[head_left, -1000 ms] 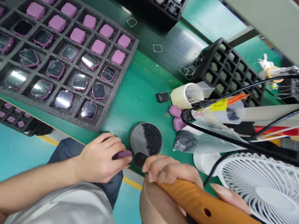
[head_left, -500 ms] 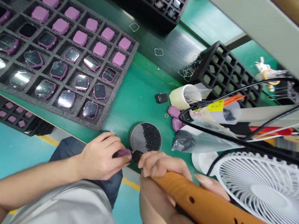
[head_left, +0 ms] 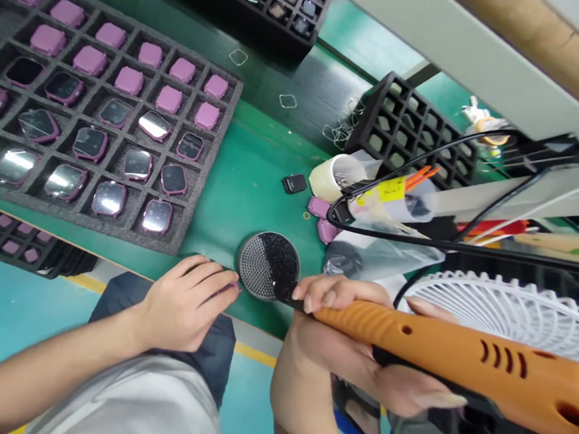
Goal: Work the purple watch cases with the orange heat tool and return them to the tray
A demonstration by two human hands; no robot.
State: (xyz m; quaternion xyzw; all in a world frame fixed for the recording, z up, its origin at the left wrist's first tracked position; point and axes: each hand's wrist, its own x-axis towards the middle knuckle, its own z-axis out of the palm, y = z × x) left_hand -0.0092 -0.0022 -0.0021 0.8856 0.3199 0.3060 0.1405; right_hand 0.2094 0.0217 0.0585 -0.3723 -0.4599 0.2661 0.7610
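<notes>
A: Where to look first?

B: Purple watch case (head_left: pixel 236 285), mostly buried in the left hand (head_left: pixel 187 302), just left of a round perforated dish (head_left: pixel 253 267). Only a sliver showing at the fingertips.

A: Grip?

B: Left fingers bunched together, pinching the case, judging by that sliver. Right hand (head_left: pixel 346 294) wrapped round an orange power screwdriver (head_left: pixel 450 343), fingertips up near the front.

A: And the dark nose (head_left: pixel 284 290)?

B: Over the dish's lower-right edge, right by the black grains (head_left: pixel 281 256) (tiny screws, probably). Touching or just above? Can't tell.

A: Tips for this bit?

B: Go light and steady. Work the fringe of the pile, no ploughing through the middle. Pinch the case firmly without squeezing hard, well clear of the nose.

A: Arm pose?

B: Left forearm slanting in from lower left, wrist fairly straight, back of the hand up. Right forearm rising steeply from below, handle nearly level out to the right.

A: Around all that?

B: Grey foam tray (head_left: pixel 201 182) of purple watches (head_left: pixel 157 216) up left, white fan (head_left: pixel 487 313) behind the handle.
</notes>
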